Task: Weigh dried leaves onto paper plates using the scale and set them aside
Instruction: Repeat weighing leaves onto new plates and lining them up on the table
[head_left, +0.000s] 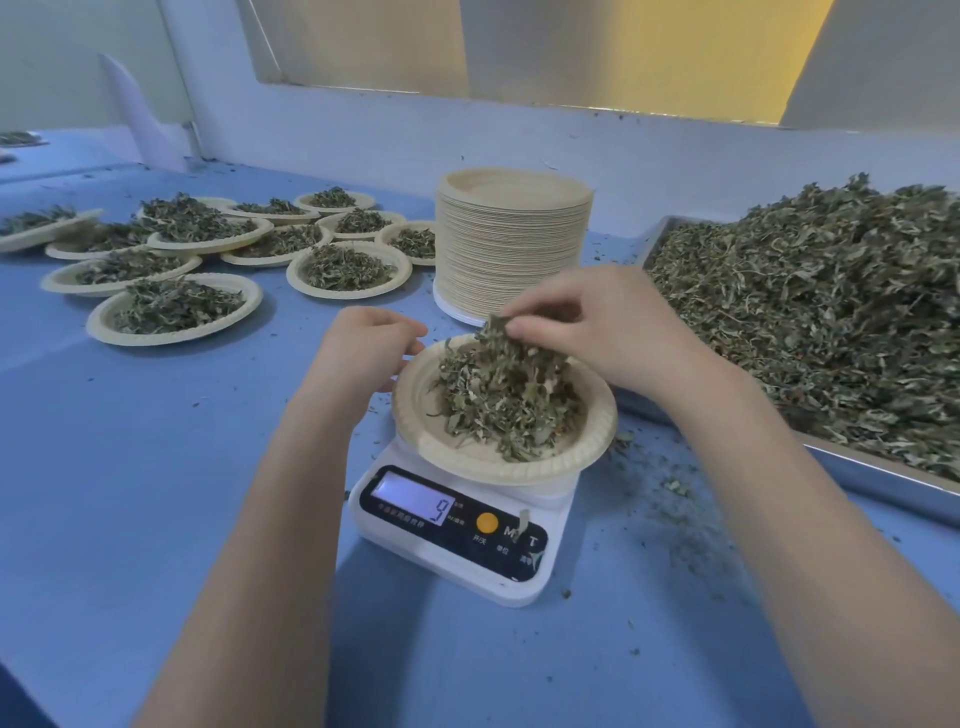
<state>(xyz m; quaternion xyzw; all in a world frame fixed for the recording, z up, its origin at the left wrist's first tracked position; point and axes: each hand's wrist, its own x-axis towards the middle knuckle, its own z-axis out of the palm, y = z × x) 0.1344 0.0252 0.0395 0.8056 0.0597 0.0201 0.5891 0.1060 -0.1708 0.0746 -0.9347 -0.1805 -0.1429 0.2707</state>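
A white digital scale (457, 530) stands on the blue table, its display reading 9. On it sits a paper plate (415, 410) holding a heap of dried leaves (504, 400). My right hand (602, 322) hovers over the plate's far side and pinches a clump of leaves that trails down into the heap. My left hand (363, 348) is at the plate's left rim with its fingers curled; whether it touches the rim I cannot tell. A large metal tray (852, 473) heaped with dried leaves (821, 306) lies to the right.
A tall stack of empty paper plates (511, 239) stands just behind the scale. Several filled plates (176, 306) cover the table at the left and back left. Leaf crumbs are scattered on the table right of the scale. A wall runs along the back.
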